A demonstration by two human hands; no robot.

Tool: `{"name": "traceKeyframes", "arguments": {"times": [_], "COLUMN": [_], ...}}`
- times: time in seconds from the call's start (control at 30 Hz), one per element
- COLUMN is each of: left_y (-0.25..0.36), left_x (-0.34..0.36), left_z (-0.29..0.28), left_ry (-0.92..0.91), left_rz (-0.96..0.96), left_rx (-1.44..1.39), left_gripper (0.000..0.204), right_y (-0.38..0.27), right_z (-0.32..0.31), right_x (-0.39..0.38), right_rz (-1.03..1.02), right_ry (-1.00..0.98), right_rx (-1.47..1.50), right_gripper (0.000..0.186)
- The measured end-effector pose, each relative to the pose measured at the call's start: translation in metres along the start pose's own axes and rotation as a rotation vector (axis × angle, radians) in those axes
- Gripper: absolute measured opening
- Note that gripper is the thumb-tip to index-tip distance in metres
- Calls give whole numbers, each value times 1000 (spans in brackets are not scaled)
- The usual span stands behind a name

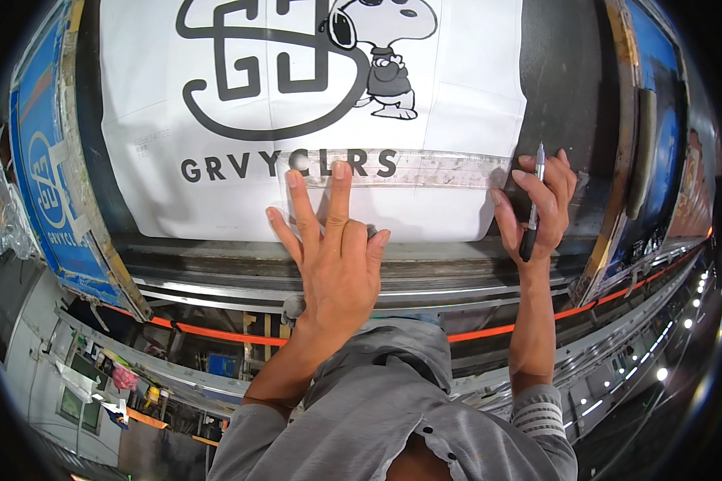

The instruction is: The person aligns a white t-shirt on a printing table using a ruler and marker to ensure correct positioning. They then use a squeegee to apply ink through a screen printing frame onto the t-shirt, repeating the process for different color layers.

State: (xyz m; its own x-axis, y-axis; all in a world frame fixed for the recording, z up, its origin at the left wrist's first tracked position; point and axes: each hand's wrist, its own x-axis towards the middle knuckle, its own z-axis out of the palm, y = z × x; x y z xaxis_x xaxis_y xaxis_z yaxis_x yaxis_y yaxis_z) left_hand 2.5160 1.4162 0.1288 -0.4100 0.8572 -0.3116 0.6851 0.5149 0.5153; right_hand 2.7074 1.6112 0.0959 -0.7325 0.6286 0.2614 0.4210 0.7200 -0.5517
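A large white sheet (217, 210), printed with black line art, lettering and a cartoon dog, lies on a dark flat surface (569, 104). Across its lower part runs a worn clear ruler (449, 170), partly over the lettering. My left hand (337, 260) rests with fingers spread, two fingertips pressing the ruler's left part and the others on or above the sheet. At the ruler's right end is my right hand (547, 210), curled round a silver and black pen (531, 204) that points away from me. Its thumb and fingers lie close to the ruler's end.
Blue framed screens stand on both sides, the left one (44, 172) and the right one (658, 120). Metal rails (425, 293) and an orange strip (489, 331) run along the near edge. Beyond, at lower left, is a cluttered shelf area (128, 381).
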Motion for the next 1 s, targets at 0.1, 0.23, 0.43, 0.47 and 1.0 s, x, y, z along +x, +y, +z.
{"name": "traceKeyframes", "arguments": {"times": [0.1,0.23,0.43,0.47,1.0], "left_y": [-2,0,0,0,1], "left_x": [0,1,0,0,2], "left_z": [4,2,2,3,1], "left_ry": [21,7,9,16,8], "left_rz": [6,-2,5,8,-27], "left_rx": [2,23,75,78,23], "left_gripper": [34,31,28,29,30], "right_y": [1,1,1,1,-9], "right_z": [-1,-1,-2,-2,-8], "right_x": [-1,-1,0,-1,5], "right_rz": [0,3,9,10,-2], "right_ry": [4,-2,-13,-16,-70], "right_rx": [8,21,18,14,-33], "right_gripper": [40,40,41,41,36]}}
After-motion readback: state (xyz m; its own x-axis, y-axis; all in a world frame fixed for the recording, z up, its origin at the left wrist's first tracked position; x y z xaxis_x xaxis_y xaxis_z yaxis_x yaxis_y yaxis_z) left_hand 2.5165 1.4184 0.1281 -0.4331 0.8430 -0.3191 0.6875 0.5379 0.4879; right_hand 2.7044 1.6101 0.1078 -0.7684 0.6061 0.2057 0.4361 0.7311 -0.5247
